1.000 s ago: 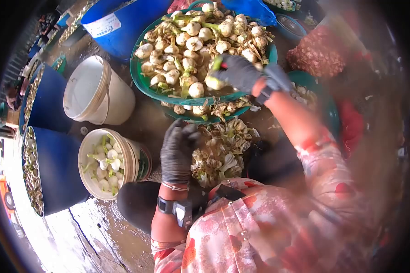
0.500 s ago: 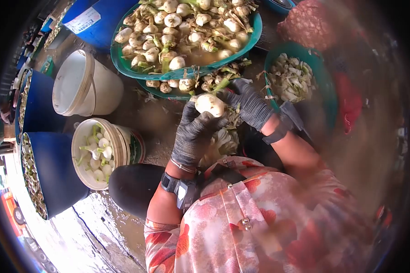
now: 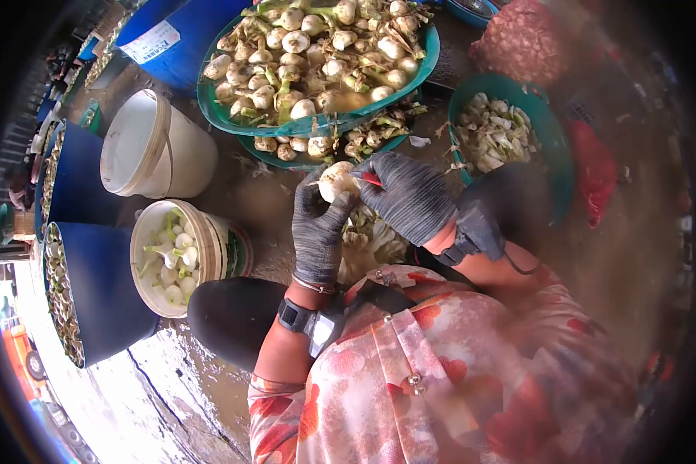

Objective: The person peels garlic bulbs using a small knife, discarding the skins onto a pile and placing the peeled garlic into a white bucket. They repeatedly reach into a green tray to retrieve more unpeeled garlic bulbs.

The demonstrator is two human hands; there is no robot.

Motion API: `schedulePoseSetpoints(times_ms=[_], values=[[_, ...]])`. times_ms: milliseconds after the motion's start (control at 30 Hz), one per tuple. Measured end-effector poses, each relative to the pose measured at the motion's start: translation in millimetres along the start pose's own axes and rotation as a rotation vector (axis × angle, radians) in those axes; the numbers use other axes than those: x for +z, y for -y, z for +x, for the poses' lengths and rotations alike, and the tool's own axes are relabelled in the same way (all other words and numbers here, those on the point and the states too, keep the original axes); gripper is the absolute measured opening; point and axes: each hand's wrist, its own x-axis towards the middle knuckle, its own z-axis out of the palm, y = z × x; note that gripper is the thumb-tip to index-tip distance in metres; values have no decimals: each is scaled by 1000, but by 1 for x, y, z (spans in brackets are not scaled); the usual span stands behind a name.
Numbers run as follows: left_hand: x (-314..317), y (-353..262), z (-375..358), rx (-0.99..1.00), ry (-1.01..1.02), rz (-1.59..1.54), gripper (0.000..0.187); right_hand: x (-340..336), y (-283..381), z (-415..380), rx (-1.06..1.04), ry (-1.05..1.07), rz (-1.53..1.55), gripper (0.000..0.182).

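Both of my hands wear grey striped gloves and meet below the large green basin (image 3: 317, 124). My left hand (image 3: 321, 232) has its fingers wrapped round a whitish garlic bulb (image 3: 336, 182). Against the bulb's right side, my right hand (image 3: 411, 199) is closed on a small tool with a red handle (image 3: 370, 178); its blade is hidden. The basin holds many bulbs with stalks in brownish water. Under it, a second green basin (image 3: 282, 162) holds more bulbs. Loose peelings (image 3: 371, 247) lie below my hands.
A white bucket (image 3: 213, 251) of cleaned bulbs stands at the left, below another white bucket (image 3: 189, 155). Blue barrels (image 3: 104, 294) line the far left. At the right are a green basin (image 3: 549, 147) of peelings, a red net sack (image 3: 522, 42) and red netting (image 3: 591, 166).
The bulb has moved slightly left and turned, and its green stalk no longer shows. My right hand has come down and left against it, and the red handle now shows.
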Motion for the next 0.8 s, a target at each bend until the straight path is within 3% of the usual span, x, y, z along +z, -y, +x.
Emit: schedulePoseSetpoints(times_ms=[167,233,300,367,400,500,567,667,800], values=[[3,-6,-12,29,53,-26,52,-4,0,0,123,42,-51,15],[5,-11,-18,28,95,-72,56,0,-17,5,207,6,314,15],[3,-11,-23,31,189,-180,63,-9,-36,17,252,-67,294,15],[4,-14,-31,-4,202,-274,67,-14,-66,24,508,-89,126,20],[0,-14,-31,-26,191,-311,67,-17,-74,22,508,-88,130,20],[-9,-10,-33,-80,135,-350,63,-14,-77,16,376,-166,291,20],[-14,-2,-31,-107,149,-421,58,-21,-40,7,-34,-178,451,21],[-13,-3,-24,-210,121,-516,52,-30,-18,3,-84,-11,314,19],[-14,4,-15,-138,88,-449,51,-26,-11,10,-95,133,238,20]])
